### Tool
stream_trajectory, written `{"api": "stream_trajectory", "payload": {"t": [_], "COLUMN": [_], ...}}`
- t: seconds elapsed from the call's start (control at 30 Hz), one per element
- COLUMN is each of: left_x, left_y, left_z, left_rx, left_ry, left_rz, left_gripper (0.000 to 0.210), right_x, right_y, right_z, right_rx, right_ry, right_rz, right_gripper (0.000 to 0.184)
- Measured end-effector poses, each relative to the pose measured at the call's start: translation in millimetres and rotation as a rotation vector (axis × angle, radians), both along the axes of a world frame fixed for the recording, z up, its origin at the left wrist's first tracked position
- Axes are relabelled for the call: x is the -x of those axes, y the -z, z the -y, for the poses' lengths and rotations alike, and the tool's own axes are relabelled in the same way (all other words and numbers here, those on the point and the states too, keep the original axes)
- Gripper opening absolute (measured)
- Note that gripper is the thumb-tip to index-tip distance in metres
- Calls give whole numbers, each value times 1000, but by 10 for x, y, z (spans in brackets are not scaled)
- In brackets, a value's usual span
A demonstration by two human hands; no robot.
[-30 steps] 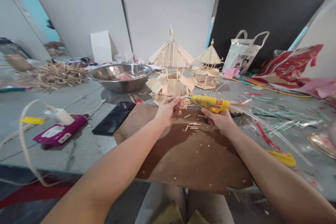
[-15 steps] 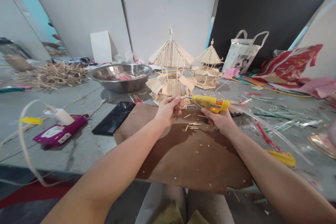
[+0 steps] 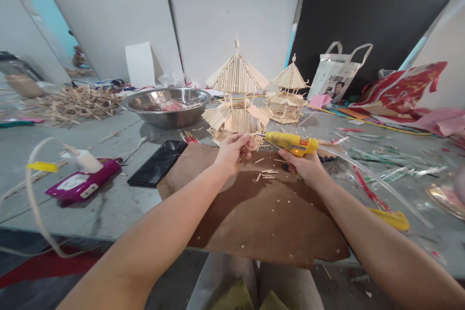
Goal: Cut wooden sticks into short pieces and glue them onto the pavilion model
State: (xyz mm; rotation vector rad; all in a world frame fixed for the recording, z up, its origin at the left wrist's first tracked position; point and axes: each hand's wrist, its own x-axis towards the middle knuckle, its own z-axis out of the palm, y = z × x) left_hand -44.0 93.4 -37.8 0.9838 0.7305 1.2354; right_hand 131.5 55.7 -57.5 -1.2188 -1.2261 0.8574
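My right hand [image 3: 303, 163] is wrapped round a yellow hot glue gun [image 3: 290, 143], a clear glue stick [image 3: 348, 160] trailing from its back end. The gun's metal nozzle meets the fingertips of my left hand [image 3: 234, 151], which pinch a small wooden stick, mostly hidden by the fingers. Just behind my left hand stands a pavilion model [image 3: 238, 77] built of thin wooden sticks, with two tiers of roof. Below the hands, several short cut sticks [image 3: 269, 174] lie on a brown board [image 3: 269, 223].
A smaller stick pavilion [image 3: 288, 89] stands behind to the right. On the left are a metal basin [image 3: 167, 109], a black phone [image 3: 157, 163], a purple power strip [image 3: 85, 181] with a white cable, and a heap of sticks [image 3: 80, 104]. Plastic wrappers [image 3: 395, 162] litter the right side.
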Motion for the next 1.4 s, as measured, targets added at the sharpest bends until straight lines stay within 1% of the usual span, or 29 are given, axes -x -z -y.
{"api": "stream_trajectory", "payload": {"t": [0.2,0.43,0.73,1.1,1.4], "left_x": [2,3,6,8,3], "left_y": [-7,-10,3,6,9], "left_z": [4,8,1,-15,-13], "left_rx": [2,-7,-14,-2,-2], "left_ry": [5,6,5,-19,-23], "left_rz": [-8,1,1,-19,-28], "left_gripper": [20,20,21,23,23], "right_x": [-10,1,-27,8,28], "right_y": [12,-17,26,-15,-42], "right_z": [-11,-3,-22,-4,24], "right_rx": [8,7,-6,-11,36], "right_ry": [9,11,12,-11,2], "right_rz": [2,-7,27,21,35], "right_gripper": [37,37,35,36,35]}}
